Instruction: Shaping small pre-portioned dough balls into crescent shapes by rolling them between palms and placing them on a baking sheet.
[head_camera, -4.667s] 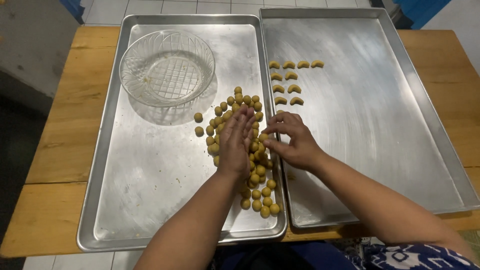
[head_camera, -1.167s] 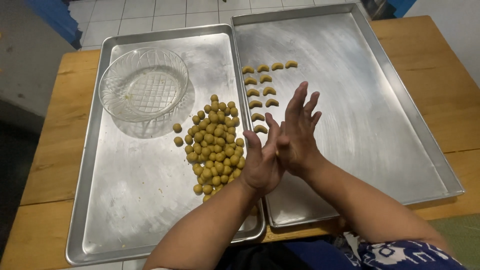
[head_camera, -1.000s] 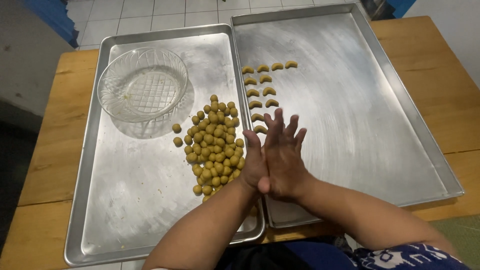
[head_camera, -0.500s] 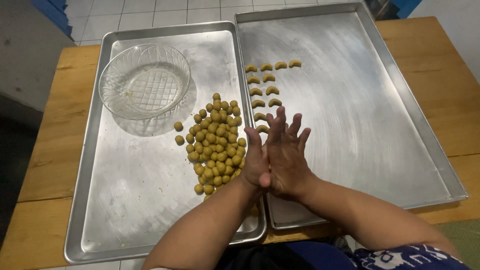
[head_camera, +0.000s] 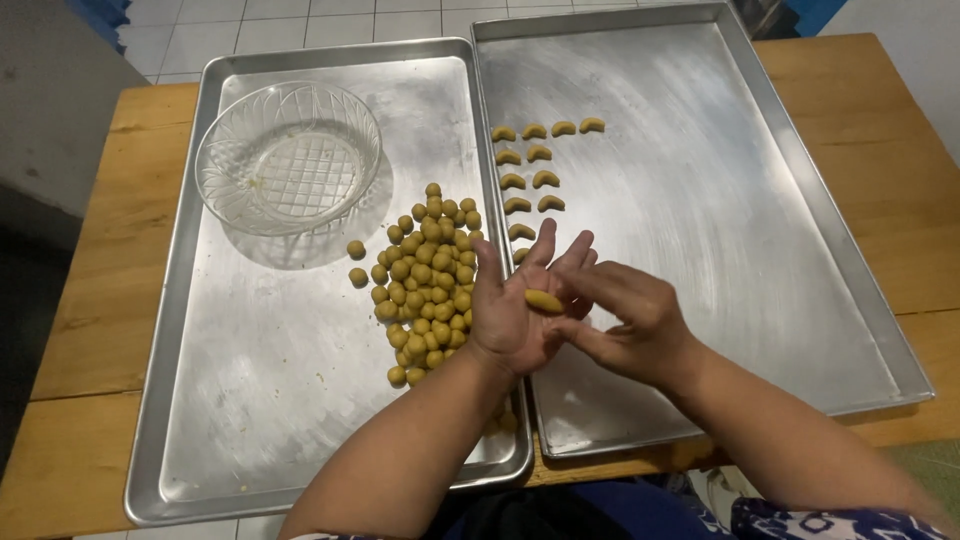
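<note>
A small yellow dough roll (head_camera: 544, 300) lay on the open palm of the left hand (head_camera: 515, 305), with the right hand's (head_camera: 630, 320) loosely open fingers touching it. Beneath lay a heap of dough balls (head_camera: 425, 280) on the left tray (head_camera: 250, 400), beside shaped crescents (head_camera: 530, 170) on the right tray (head_camera: 750, 200).

One head-worn camera is looking steeply down from close above the left hand (head_camera: 515, 310) and right hand (head_camera: 630, 325), taking in both trays beyond them.
</note>
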